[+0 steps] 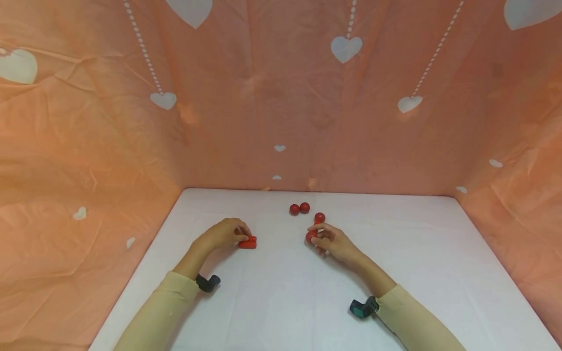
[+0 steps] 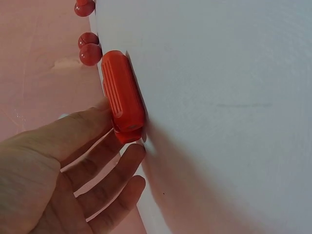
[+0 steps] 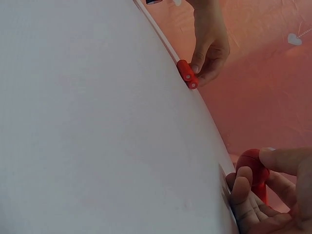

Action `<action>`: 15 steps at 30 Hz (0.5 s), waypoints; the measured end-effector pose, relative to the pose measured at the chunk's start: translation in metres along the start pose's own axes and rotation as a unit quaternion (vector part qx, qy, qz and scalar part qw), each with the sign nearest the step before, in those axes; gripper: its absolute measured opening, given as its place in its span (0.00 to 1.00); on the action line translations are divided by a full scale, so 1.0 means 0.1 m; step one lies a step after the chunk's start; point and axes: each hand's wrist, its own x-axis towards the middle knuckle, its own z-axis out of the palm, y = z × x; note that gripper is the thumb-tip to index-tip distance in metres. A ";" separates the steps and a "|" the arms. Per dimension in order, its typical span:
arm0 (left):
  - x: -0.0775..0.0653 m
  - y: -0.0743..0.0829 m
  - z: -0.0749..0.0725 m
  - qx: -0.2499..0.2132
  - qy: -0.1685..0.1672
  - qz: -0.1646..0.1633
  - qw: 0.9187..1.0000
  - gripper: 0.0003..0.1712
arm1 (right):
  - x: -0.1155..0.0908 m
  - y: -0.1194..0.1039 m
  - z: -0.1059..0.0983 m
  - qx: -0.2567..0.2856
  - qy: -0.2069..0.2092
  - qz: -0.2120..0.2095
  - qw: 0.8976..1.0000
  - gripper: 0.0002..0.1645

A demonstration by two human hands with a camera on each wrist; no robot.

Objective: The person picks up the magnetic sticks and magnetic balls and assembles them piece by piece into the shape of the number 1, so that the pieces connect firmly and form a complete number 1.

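Note:
Two short red ribbed rods [image 1: 248, 245] lie side by side on the white table, their near ends flat with a pale dot in the right wrist view. My left hand [image 1: 226, 232] pinches the farther rod between thumb and fingertips; in the left wrist view the nearer ribbed rod [image 2: 122, 90] partly hides it. My right hand [image 1: 335, 243] grips a glossy red ball [image 3: 252, 163] between thumb and fingers. A red bar runs from that ball toward another red ball [image 1: 319, 217], like a small dumbbell, partly covered by my fingers.
Two more red balls [image 1: 299, 208] sit close together farther back, between my hands. The white table [image 1: 272, 302] ends at an orange cloth [image 1: 307, 122] with white hearts, which stands behind and on both sides. A dark wrist camera [image 1: 364, 308] hangs at each sleeve.

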 end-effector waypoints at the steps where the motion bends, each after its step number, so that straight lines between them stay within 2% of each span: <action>1: 0.00 0.00 0.00 0.001 0.000 -0.002 1.000 0.06 | 0.00 0.00 0.00 0.001 0.000 0.001 1.000 0.21; 8: -0.01 0.02 0.02 0.021 0.006 0.002 1.000 0.06 | 0.00 0.01 0.00 0.010 0.000 0.001 1.000 0.21; 15: -0.02 0.08 -0.02 -0.001 0.015 -0.021 1.000 0.07 | -0.01 0.01 0.00 0.009 -0.002 0.002 1.000 0.22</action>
